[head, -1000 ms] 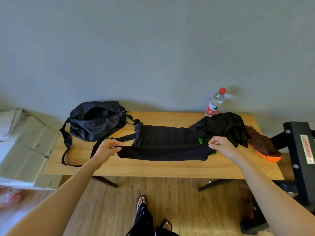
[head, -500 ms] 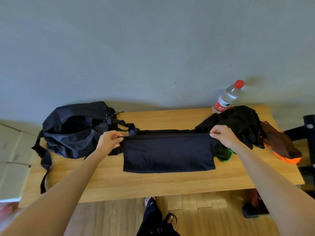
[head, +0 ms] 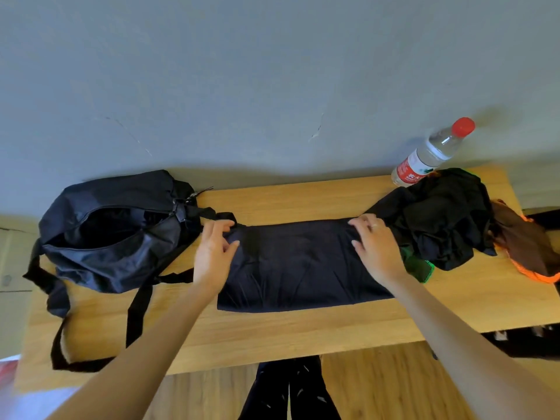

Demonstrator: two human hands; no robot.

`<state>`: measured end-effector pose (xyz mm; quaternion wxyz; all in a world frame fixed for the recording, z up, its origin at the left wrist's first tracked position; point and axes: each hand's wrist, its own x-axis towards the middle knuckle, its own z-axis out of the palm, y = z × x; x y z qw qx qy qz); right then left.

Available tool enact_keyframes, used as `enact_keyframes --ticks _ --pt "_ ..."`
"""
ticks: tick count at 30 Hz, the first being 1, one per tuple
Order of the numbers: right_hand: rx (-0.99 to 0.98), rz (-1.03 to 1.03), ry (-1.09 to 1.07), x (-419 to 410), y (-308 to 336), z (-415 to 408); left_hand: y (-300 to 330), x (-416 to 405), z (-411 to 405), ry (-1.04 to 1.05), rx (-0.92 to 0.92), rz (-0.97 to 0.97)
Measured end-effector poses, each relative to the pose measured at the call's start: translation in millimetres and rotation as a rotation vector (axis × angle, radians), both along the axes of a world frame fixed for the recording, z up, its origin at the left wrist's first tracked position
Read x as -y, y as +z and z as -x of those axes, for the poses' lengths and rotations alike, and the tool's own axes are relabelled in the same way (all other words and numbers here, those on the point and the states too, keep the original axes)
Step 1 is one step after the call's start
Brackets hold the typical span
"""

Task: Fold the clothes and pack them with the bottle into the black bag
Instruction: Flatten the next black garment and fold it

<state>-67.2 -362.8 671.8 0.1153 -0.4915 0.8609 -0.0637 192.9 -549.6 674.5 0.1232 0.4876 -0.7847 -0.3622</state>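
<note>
So the dark folded garment [head: 300, 265] lies flat across the middle of the wooden surface [head: 303, 331], a long rectangle running left to right, its near edge set back from the surface's front edge with a bare strip of wood in between. Left hand [head: 213, 253] rests on the garment's left end, fingers loosely spread and relaxed, not really gripping anything. Right hand [head: 375, 247] lies on the right end near the far corner of the fold, fingers mostly straight and pressing down on the cloth.

The black bag [head: 112, 231] sits at the left end toward the back edge, zipper gaping open, straps trailing toward the front-left corner. One strap end touches the garment's far-left corner.

At the right end there's a heap of black clothes [head: 439, 219], just touching the folded piece, with a bit of green fabric [head: 418, 265] poking out underneath and a brown and orange item [head: 527, 250] hanging off the right edge. The bottle [head: 430, 153], red cap, stands at the back edge behind the heap.
</note>
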Motion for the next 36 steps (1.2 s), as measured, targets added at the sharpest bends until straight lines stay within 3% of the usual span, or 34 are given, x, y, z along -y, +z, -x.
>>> enact_keyframes --ticks 6,10,13,17,26,30,33,36 --pt "0.046 -0.223 0.302 -10 -32 -18 -16 -60 27 -0.485 0.270 0.160" --pt "0.056 -0.223 0.311 -13 -44 -11 -31 -83 53 -0.601 0.574 0.223" --pt "0.059 -0.240 0.301 -20 -47 -8 -46 -96 62 -0.644 0.670 0.217" --pt "0.069 -0.190 0.221 -37 -51 -11 -57 -102 69 -0.733 0.684 0.279" --pt "-0.012 -0.172 0.049 -54 -58 -24 -63 -64 90 -0.945 0.523 0.274" --pt "-0.112 -0.045 0.149 -52 -58 -17 -54 -64 93 -0.865 0.516 0.305" --pt "-0.092 0.012 0.362 -42 -57 -6 -44 -84 87 -0.598 0.540 0.335" --pt "-0.037 -0.071 0.521 -28 -54 7 -43 -105 81 -0.387 0.593 0.282"
